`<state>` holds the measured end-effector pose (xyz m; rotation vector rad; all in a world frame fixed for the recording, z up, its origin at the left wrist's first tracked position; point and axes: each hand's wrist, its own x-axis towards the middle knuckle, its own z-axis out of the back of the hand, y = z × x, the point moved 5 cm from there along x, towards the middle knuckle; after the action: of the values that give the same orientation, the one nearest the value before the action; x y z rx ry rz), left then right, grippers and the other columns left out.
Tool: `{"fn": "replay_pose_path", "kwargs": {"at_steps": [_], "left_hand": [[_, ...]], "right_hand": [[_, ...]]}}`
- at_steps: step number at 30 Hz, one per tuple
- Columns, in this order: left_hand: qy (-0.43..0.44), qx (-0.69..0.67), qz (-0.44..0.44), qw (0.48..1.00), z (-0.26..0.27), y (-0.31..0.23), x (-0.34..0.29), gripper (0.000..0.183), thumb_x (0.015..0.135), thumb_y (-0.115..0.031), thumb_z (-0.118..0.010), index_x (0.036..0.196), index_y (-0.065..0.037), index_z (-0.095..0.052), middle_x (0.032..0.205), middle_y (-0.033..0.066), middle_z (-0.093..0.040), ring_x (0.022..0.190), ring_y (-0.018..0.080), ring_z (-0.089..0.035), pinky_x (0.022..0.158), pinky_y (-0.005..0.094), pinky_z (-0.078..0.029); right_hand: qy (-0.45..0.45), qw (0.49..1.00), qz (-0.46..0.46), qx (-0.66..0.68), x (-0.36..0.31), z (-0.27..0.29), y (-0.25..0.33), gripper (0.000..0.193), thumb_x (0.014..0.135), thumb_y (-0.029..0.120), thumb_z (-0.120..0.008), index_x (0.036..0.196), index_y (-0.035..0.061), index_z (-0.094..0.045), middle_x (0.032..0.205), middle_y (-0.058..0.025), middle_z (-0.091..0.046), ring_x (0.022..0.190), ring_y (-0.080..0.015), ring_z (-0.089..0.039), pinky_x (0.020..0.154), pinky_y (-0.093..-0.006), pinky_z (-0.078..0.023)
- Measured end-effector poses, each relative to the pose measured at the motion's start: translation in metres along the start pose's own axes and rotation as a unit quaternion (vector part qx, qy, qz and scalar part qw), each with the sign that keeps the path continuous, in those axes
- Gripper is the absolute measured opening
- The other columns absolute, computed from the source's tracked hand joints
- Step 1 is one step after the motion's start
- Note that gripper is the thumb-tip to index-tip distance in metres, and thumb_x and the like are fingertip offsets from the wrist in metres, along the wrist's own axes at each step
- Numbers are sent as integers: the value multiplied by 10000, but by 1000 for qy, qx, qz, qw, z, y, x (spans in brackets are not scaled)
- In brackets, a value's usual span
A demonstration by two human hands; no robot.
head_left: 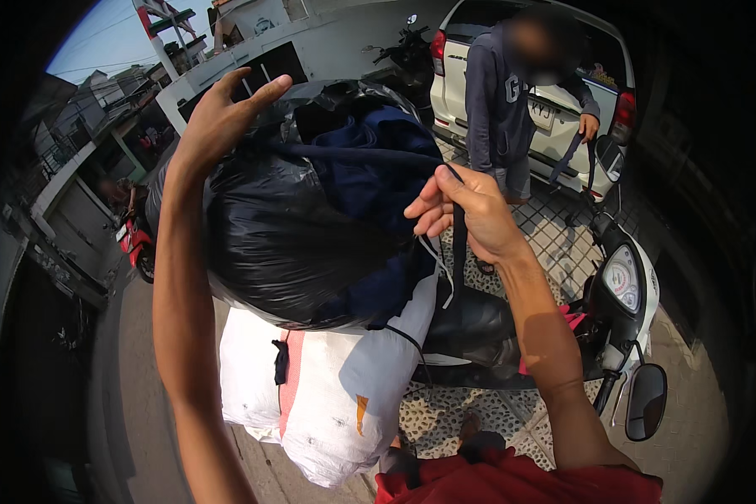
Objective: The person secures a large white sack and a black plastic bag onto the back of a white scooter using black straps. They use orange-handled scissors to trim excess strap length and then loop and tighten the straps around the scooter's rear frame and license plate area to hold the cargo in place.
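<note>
A big black plastic bag [269,231] with navy cloth [370,189] showing through its opening rests on the white sacks [357,378]. Across its top runs a dark fabric strap [353,156]. My right hand [483,214] pinches this strap near the bag's right side, and a loose end hangs below the fingers. A thin white cord [445,269] dangles beside that hand. My left hand [227,118] reaches over the bag's far left, fingers spread; whether the palm touches the plastic cannot be made out.
The load sits on a motorbike whose seat [475,323] and dashboard [622,277] lie to the right, with a mirror [647,401] jutting nearby. Beyond stands a person in a hoodie [504,109] holding a dark strap, before a white car [454,80]. A red motorbike [134,239] is at left.
</note>
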<state>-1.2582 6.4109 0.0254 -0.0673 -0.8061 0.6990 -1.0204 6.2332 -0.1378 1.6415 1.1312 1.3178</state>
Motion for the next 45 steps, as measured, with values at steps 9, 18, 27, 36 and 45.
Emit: {"fn": "replay_pose_path", "kwargs": {"at_steps": [9, 18, 27, 36, 45], "left_hand": [[105, 6, 163, 981, -28, 10, -22, 791, 980, -571, -468, 1492, 15, -323, 1511, 205, -385, 1429, 272, -325, 1166, 326, -229], [145, 99, 68, 982, -39, -12, -33, 628, 904, -479, -621, 1315, -7, -567, 1292, 195, -592, 1263, 303, -534, 1083, 370, -385], [223, 98, 82, 967, -49, -13, -37, 466, 997, -401, -437, 1330, -119, -600, 1413, 127, -535, 1356, 254, -460, 1123, 406, -387], [220, 237, -9, 946, -45, -18, -32, 625, 908, -598, -548, 1281, -106, -646, 1378, 149, -565, 1266, 339, -532, 1104, 410, -373], [256, 212, 8, 943, -53, -28, -32, 545, 968, -600, -419, 1345, -249, -597, 1440, 36, -525, 1389, 283, -413, 1113, 717, -52]], "right_hand": [[215, 955, 201, -31, -15, 28, 133, 565, 1050, 398, -353, 958, -92, -621, 476, 30, -413, 397, -24, -317, 409, -194, -212], [-77, 972, -112, 190, -213, 91, -252, 260, 1008, 220, -556, 899, -12, -600, 541, 37, -416, 467, -34, -341, 454, -220, -268], [-160, 932, -325, -2, -407, 83, -425, 312, 1048, 244, -485, 846, 21, -566, 588, 13, -464, 491, -59, -412, 457, -251, -353], [-230, 955, -179, -61, -288, 82, -338, 147, 987, 139, -588, 941, 4, -625, 733, -22, -615, 599, -55, -538, 543, -204, -422], [-84, 935, -69, -336, -219, 28, -264, 280, 854, 83, -708, 1118, 4, -653, 1187, -141, -619, 1087, -250, -606, 939, -356, -464]]}}
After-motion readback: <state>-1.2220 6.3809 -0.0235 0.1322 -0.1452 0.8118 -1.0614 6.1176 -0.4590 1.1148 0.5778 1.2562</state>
